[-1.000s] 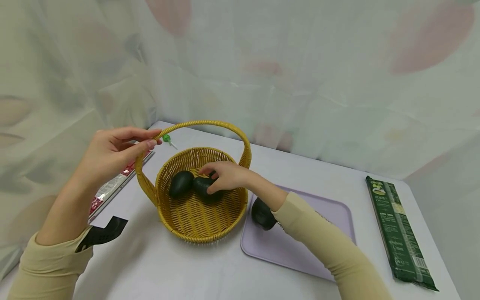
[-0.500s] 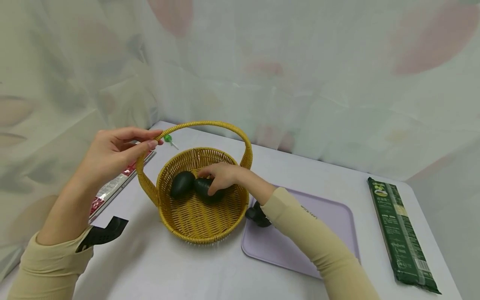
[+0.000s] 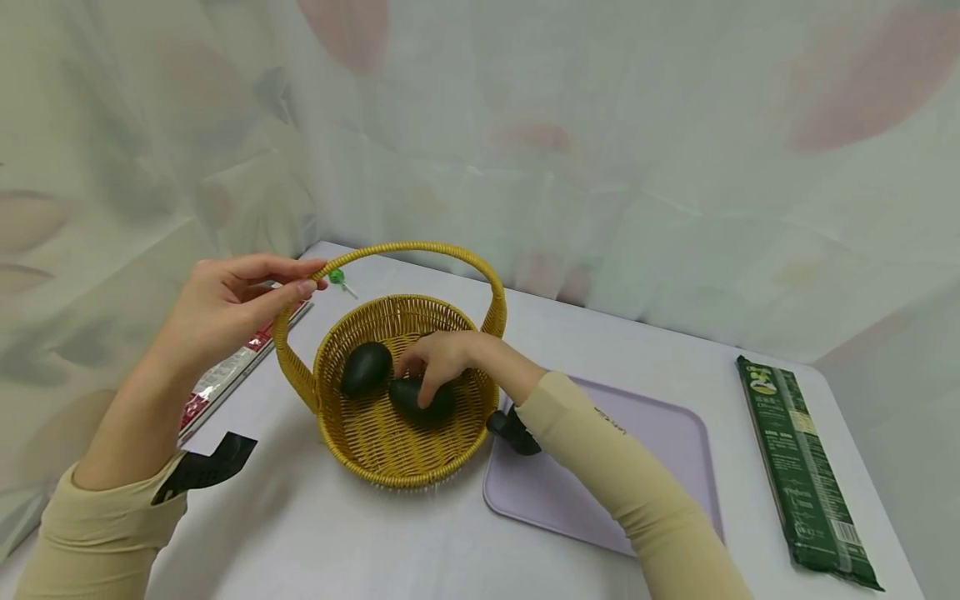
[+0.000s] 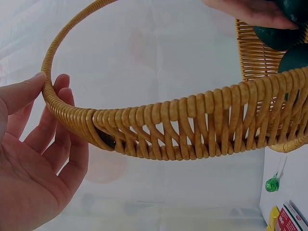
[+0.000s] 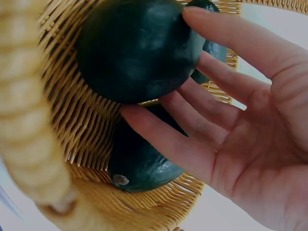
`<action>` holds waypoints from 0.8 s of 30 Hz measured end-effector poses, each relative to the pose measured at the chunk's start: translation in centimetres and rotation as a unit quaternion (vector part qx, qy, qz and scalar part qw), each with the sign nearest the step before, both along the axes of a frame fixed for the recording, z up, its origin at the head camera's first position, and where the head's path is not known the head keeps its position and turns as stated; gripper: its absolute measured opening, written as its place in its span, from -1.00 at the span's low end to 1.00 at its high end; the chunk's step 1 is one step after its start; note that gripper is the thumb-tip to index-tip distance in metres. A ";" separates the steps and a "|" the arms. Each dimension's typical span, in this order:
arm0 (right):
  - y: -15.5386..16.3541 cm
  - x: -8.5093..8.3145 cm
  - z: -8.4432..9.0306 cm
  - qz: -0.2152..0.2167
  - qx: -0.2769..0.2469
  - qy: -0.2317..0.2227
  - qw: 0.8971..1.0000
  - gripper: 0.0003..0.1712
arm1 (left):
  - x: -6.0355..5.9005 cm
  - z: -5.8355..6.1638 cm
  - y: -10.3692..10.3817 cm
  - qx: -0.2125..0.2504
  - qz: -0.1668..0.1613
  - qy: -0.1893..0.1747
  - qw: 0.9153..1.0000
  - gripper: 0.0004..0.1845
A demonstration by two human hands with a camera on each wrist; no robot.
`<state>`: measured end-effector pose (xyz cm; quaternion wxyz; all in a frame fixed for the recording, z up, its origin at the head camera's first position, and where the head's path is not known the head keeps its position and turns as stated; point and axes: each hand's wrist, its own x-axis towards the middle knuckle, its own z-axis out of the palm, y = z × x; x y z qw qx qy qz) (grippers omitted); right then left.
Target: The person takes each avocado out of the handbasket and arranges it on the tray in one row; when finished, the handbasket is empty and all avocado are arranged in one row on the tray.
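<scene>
A round yellow wicker basket (image 3: 382,468) stands on the white table. My left hand (image 3: 213,308) pinches the left side of its tall handle (image 3: 427,247) between thumb and fingertips. Inside the basket, my right hand (image 3: 450,357) holds a dark green avocado (image 3: 411,408), thumb on one side and fingers on the other. Another avocado (image 3: 366,369) lies to its left on the wicker bottom. The right wrist view shows a third avocado (image 5: 219,50) partly hidden behind the fingers; in the head view the hand covers most of it.
Right of the basket is a lilac tray (image 3: 525,508), partly under my right sleeve. A long green packet (image 3: 806,475) lies at the table's right edge. Behind my left hand are a red and silver package (image 3: 225,375) and a green lollipop (image 3: 337,277). Patterned sheeting (image 3: 600,167) hangs behind.
My right hand and the avocado under it have shifted slightly toward the near side of the basket, the avocado turning a little. My left hand keeps its place on the handle.
</scene>
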<state>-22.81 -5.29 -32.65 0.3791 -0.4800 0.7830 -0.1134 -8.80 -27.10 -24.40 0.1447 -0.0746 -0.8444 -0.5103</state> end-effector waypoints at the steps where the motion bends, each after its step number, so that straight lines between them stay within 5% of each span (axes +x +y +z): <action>1: 0.0 0.0 0.0 0.000 0.005 -0.008 1.000 -0.28 | 0.0 0.0 0.0 -0.001 0.001 -0.001 1.000 -0.77; 13: 0.2 -0.3 -0.6 -0.021 0.051 -0.095 0.994 -0.19 | 0.0 -0.2 -0.1 -0.006 0.001 -0.003 1.000 -0.73; 24: -0.1 -0.6 -0.7 -0.014 0.075 -0.107 0.991 -0.18 | -0.1 -0.2 0.0 -0.004 0.005 -0.009 1.000 -0.75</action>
